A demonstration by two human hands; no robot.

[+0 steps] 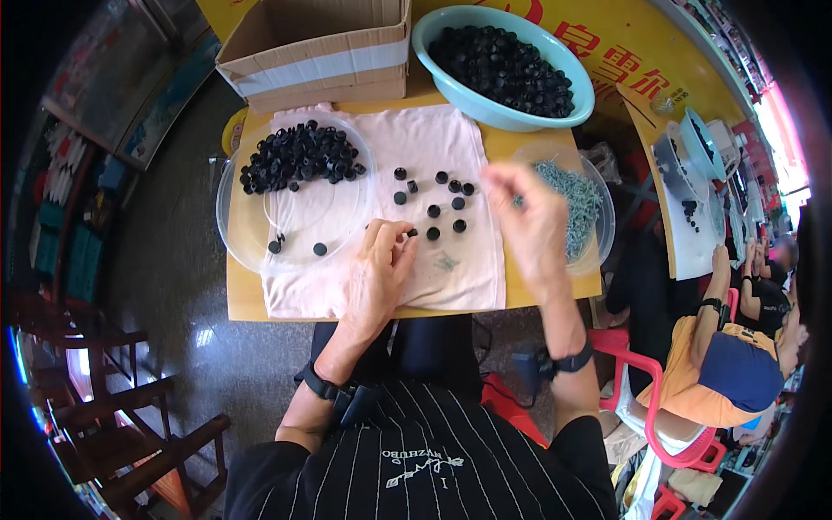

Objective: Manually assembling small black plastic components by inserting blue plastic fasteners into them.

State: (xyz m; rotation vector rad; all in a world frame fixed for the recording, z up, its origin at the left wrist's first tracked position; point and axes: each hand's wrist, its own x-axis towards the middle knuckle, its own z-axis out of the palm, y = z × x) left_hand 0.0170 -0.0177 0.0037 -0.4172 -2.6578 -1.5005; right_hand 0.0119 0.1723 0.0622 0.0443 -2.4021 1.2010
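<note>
My left hand (379, 270) is low over the pink cloth (299, 299), its thumb and fingertips pinched on a small black cap (412, 233). Several loose black caps (433, 211) lie spread on the cloth just beyond it. My right hand (530, 227) is raised beside the clear tray (609, 234) of grey-green screws (572, 204). Its fingers are curled but smeared by motion, and whatever they may hold is not clear. At the left, a round clear tray (227, 227) carries a heap of black ring-like parts (299, 156) and a few apart from the heap.
Behind the cloth stand an open cardboard box (321, 65) and a pale blue basin (503, 117) full of black parts. The yellow table's front edge (555, 299) is near me. At the right, another person (719, 364) sits by a red chair (646, 390) at a second table.
</note>
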